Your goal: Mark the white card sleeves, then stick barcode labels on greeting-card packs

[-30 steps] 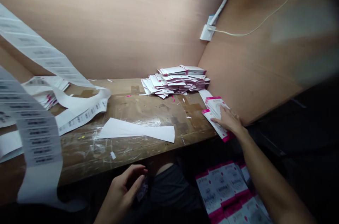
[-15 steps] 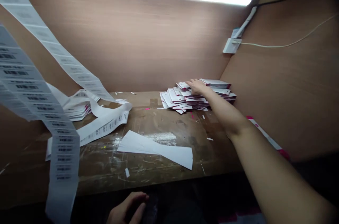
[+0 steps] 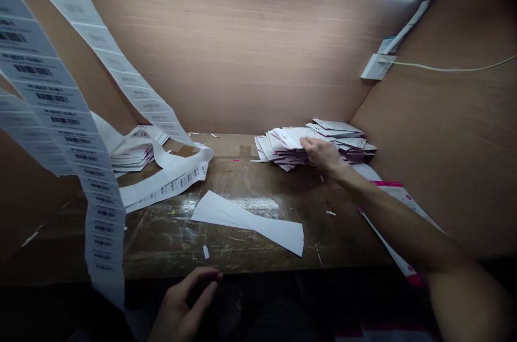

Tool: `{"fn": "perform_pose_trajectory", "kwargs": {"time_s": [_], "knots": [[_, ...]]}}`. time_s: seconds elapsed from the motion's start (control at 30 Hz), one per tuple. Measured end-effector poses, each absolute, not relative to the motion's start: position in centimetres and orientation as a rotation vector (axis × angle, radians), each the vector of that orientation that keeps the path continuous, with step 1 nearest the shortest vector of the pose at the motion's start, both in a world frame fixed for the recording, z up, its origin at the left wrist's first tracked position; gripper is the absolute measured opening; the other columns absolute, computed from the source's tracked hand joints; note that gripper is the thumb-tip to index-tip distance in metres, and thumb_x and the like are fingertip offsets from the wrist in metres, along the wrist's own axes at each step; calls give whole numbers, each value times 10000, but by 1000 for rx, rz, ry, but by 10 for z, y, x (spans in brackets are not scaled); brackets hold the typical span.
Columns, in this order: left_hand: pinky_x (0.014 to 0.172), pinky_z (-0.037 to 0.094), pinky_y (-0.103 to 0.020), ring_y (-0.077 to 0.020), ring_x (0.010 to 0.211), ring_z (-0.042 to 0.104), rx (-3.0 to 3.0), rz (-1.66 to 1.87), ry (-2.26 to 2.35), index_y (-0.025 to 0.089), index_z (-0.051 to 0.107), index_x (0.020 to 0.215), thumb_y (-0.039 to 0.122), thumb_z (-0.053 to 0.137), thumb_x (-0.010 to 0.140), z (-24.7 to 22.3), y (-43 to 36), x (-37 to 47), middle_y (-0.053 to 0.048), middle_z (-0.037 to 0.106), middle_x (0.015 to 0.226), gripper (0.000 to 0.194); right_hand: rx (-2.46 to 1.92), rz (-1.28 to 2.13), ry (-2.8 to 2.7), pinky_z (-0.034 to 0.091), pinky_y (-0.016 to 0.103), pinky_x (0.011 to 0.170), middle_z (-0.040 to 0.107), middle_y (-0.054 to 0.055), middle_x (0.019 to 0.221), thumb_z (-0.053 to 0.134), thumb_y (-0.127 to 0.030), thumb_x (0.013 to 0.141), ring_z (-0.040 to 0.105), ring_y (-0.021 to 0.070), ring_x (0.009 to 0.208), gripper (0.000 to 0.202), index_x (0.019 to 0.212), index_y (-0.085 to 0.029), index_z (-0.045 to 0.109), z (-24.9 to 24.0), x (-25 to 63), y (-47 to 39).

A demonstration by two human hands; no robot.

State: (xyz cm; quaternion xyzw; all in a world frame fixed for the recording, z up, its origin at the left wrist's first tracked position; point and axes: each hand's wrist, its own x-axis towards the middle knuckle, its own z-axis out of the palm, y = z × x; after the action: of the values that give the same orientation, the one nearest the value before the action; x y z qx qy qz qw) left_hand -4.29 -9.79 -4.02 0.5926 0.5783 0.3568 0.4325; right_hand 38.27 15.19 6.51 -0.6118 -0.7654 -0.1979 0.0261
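Observation:
At the back right of the table, my right hand [image 3: 323, 154] is closed on the front edge of some white cards [image 3: 288, 138] at the top of a heap. The heap [image 3: 278, 156] is uneven, its flat white pieces showing pink edges. My left hand [image 3: 188, 299] hovers low at the table's front edge, fingers curled and thumb apart, with no object visible in it. Fanned white paper strips [image 3: 246, 222] lie on the table beyond it. Long strips of barcode labels [image 3: 100, 207] hang down at the left and loop onto the tabletop.
Another stack of white cards [image 3: 135, 159] sits at the back left, partly behind the labels. Pink-and-white packaging [image 3: 398, 191] leans by the right wall, under my forearm. Paper scraps dot the worn table [image 3: 173, 248]. A white socket box [image 3: 377, 66] with a cable is on the wall.
My right hand has shifted from the top of the heap to its front edge, gripping cards there. My left hand has risen slightly. The view has turned a little left.

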Motion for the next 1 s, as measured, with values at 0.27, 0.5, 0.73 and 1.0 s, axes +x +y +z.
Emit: {"fn": "perform_pose_trajectory", "kwargs": {"time_s": [0.27, 0.5, 0.73, 1.0], "knots": [[812, 629, -345, -224, 920, 768, 913, 1143, 1068, 185, 600, 1304, 587, 825, 837, -20, 23, 6, -114, 745, 1131, 656, -901, -530, -2402, 562, 493, 1144, 717, 177, 1407, 533, -55, 1016, 660, 337, 1355, 483, 1479, -154, 630, -38, 317, 11], [931, 573, -367, -268, 1113, 708, 1584, 537, 804, 221, 484, 1594, 296, 908, 730, 6, 40, -12, -127, 704, 1342, 966, -859, -63, -2477, 575, 520, 1143, 640, 188, 1509, 496, 21, 919, 598, 325, 1439, 659, 1544, -176, 568, -52, 332, 6], [1067, 521, -437, -329, 1277, 645, 2741, 342, 1206, 226, 723, 1335, 76, 658, 889, 8, 56, 15, -159, 627, 1487, 474, -727, 191, -2454, 574, 501, 1143, 672, 156, 1480, 514, -24, 965, 614, 294, 1427, 600, 1519, -232, 610, -60, 340, 22], [969, 557, -356, -242, 1101, 701, 2996, 570, 901, 235, 757, 1143, 110, 640, 956, 19, 78, 26, -96, 774, 1199, 253, -930, -7, -2349, 428, 697, 1206, 585, 211, 1560, 713, -268, 933, 482, 432, 1513, 675, 1584, -204, 550, -49, 348, 22]]}}
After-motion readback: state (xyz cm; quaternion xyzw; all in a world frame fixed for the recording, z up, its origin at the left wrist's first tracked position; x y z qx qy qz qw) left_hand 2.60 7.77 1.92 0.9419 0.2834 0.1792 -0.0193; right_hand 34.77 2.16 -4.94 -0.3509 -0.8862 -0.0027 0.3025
